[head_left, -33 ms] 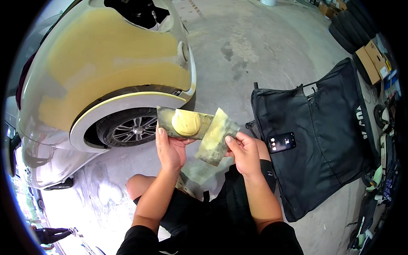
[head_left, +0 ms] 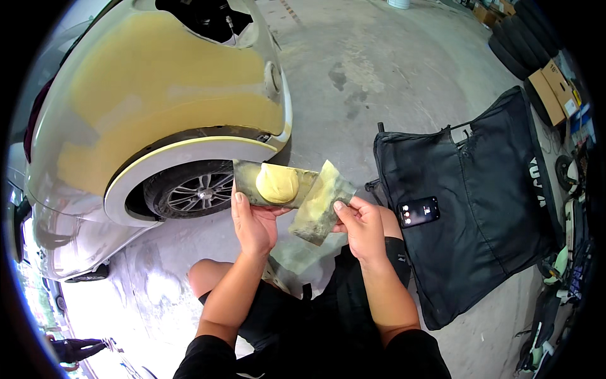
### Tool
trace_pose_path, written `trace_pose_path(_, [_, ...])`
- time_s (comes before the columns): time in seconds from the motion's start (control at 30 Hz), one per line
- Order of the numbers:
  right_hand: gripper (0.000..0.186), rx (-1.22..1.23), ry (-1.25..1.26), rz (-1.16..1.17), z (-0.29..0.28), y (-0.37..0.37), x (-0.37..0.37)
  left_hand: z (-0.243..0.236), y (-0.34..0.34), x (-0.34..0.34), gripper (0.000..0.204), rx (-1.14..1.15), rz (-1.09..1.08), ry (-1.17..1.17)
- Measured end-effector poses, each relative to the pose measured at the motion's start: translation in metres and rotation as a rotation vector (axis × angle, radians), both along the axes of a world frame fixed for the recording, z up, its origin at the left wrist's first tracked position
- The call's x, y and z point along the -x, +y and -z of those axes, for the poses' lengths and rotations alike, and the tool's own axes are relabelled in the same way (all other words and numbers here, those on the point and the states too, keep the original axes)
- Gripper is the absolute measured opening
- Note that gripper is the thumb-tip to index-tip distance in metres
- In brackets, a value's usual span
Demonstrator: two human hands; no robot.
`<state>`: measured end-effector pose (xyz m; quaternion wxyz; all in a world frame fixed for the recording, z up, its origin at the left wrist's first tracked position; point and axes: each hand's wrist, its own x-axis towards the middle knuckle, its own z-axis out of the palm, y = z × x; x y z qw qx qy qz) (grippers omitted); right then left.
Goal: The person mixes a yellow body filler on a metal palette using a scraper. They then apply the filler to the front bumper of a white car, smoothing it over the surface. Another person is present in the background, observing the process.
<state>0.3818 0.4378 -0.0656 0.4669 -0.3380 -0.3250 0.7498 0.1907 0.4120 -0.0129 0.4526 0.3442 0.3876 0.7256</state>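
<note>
My left hand [head_left: 252, 224] grips a flat, stained putty board [head_left: 247, 177] from below, thumb at its near left edge. A smooth yellow mound of body filler [head_left: 278, 184] sits on it. Between the thumb and fingers of my right hand [head_left: 363, 228] is a flat, translucent putty spreader [head_left: 320, 205], smeared with yellow and grey. It is tilted and overlaps the board's right end; whether the two touch, I cannot tell. Beyond my left hand stands a car [head_left: 189, 82] with a large yellow filled and sanded area above its wheel [head_left: 201, 192].
To the right, a black fabric cover [head_left: 480, 252] on a frame carries a phone [head_left: 418, 211] with a lit screen. Stacked tires [head_left: 521, 44] and a cardboard box [head_left: 554, 91] stand at the far right. Grey concrete floor [head_left: 360, 69] lies between the car and the cover.
The spreader in my right hand has turned very slightly, its far corner shifting a little to the right. Both hands keep their grip.
</note>
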Motion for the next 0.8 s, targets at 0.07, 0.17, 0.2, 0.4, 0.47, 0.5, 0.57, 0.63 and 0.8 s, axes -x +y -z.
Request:
trace_pose_path(0.07, [0.020, 0.065, 0.055, 0.017, -0.006, -0.002, 0.007, -0.002, -0.004, -0.003, 0.054, -0.052, -0.017, 0.063])
trace_pose_path(0.17, [0.019, 0.126, 0.138, -0.003, -0.007, -0.003, 0.017, 0.004, -0.009, 0.000, 0.060, -0.080, -0.007, 0.168])
trace_pose_path(0.2, [0.019, 0.141, 0.166, -0.017, -0.005, -0.002, 0.019, 0.007, -0.012, 0.002, 0.060, -0.089, 0.014, 0.216])
trace_pose_path(0.4, [0.017, 0.102, 0.092, -0.067, 0.010, 0.009, 0.025, 0.010, -0.017, 0.002, 0.052, -0.043, 0.109, 0.375])
trace_pose_path(0.47, [0.016, 0.072, 0.081, -0.060, 0.002, 0.013, 0.024, 0.012, -0.018, 0.005, 0.050, -0.011, 0.118, 0.498])
trace_pose_path(0.5, [0.016, 0.058, 0.075, -0.056, -0.002, 0.015, 0.023, 0.011, -0.021, 0.011, 0.050, 0.034, 0.171, 0.600])
trace_pose_path(0.57, [0.016, 0.029, 0.085, -0.043, -0.007, 0.021, 0.021, 0.009, -0.024, 0.016, 0.049, 0.149, 0.211, 0.711])
trace_pose_path(0.63, [0.016, -0.025, 0.073, -0.037, -0.012, 0.027, 0.015, 0.009, -0.022, 0.010, 0.051, 0.140, 0.241, 0.720])
trace_pose_path(0.8, [0.019, -0.147, 0.135, 0.141, -0.019, 0.055, -0.007, 0.010, -0.020, 0.000, 0.045, 0.252, 0.295, 0.309])
